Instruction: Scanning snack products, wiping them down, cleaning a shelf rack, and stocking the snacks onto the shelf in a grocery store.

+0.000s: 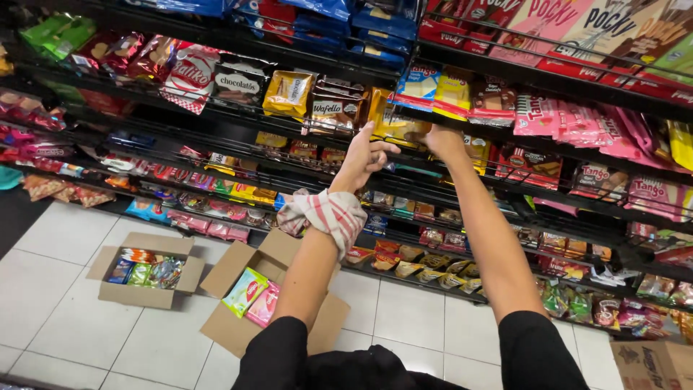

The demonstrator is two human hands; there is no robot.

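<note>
Both arms reach up to the middle shelf [505,137] of a snack rack, so the step in hand looks like arranging yellow packets [393,126] in their row. The left hand [364,155] is at the front of these packets; its fingers [382,148] are half curled, the thumb side raised, and they seem to pinch the lower edge of one packet, though I cannot tell if the grip is firm. The right hand [444,141] is just beside it, turned away from the camera. It rests against the same row of packets, but whether its fingers are clenched or released is hidden.

A striped cloth [325,213] is wrapped around the left wrist. On the tiled floor [72,289] below stand two open cardboard boxes: one [144,271] with mixed small packets, the other [267,296] with green and pink packs.

In my judgement, the next move needs the packet pushed straight and upright behind the shelf rail, without knocking down its neighbours.
</note>
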